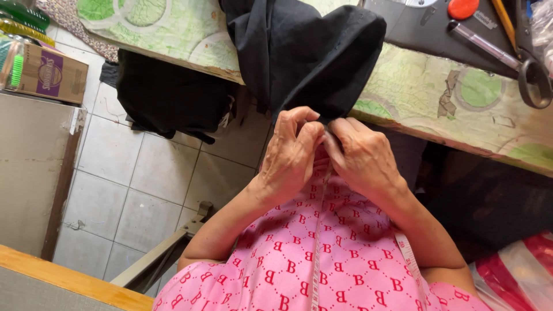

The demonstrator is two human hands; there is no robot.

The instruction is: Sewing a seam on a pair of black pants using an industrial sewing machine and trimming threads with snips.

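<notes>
Black cloth [305, 52] draped off the surface [415, 86] edge. Pinched by left hand [291, 152] and right hand [360, 155], close together, steadying its hem.

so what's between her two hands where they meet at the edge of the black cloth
In the head view, the left hand and right hand pinch the black cloth; only its edge lies between their fingertips.

Scissors [533, 69], orange-capped marker [483, 45], cardboard box [49, 74], tiled floor [132, 190], green-patterned table [415, 86]

Matt black cloth [311, 57], worn glossy green-patterned tabletop covering [415, 86], smooth pale floor tiles [132, 184], metal scissors [533, 69].
</notes>
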